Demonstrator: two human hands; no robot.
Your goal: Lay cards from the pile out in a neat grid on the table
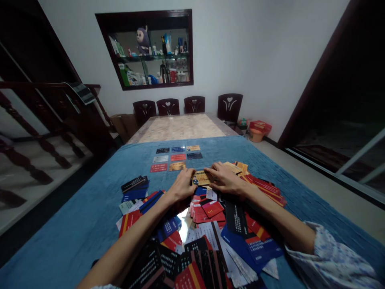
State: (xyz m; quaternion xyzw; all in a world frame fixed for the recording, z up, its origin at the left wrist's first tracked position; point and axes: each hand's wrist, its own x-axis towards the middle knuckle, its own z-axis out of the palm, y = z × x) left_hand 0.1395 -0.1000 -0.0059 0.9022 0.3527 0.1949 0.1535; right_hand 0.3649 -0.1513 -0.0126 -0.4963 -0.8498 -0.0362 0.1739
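Observation:
A gold VIP card (202,179) with a small figure printed on it is held level between my two hands, above a loose heap of cards. The fingers of my left hand (182,185) pinch its left edge. On its right side, my right hand (226,179) grips it with bent fingers. Beyond the hands, several cards lie face up in neat rows, among them a red card (178,157), a dark card (194,155) and a gold card (177,166). Below my wrists, the heap mixes red cards (212,208), blue cards (240,245) and black cards (236,216).
A blue cloth (99,192) covers the near part of the stone-topped table (183,125). Dark chairs (167,107) stand at its far end. Black cards (134,184) lie to the left, and red cards (264,186) fan out to the right.

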